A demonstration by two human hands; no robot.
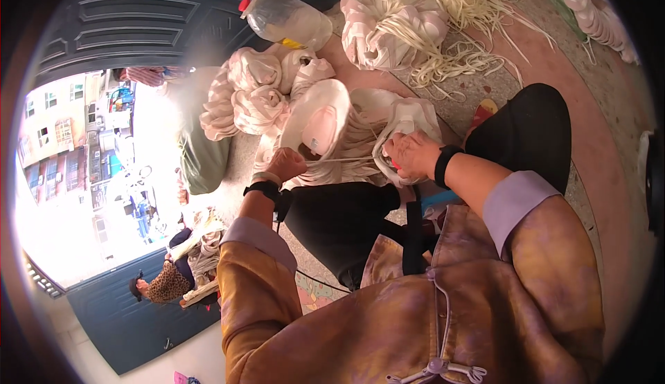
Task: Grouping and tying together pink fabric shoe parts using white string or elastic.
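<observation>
My left hand is closed, with a thin pale cord stretching from it toward my right hand. Fingers bent, my right hand grips the edge of a soft white fabric piece with a rounded opening. A small red spot shows by its fingertips; I cannot make out what it is. Just beyond my left hand stands a white, bowl-like fabric piece with a wide rim, like a hat. Stacked layers of similar pale fabric lie between the hands, above my dark-clothed knees.
Pale fabric bundles and a larger bundle lie farther out. Loose cream cords spread over the floor at upper right. A clear red-capped bottle lies near a dark door. Left are a green sack and another person.
</observation>
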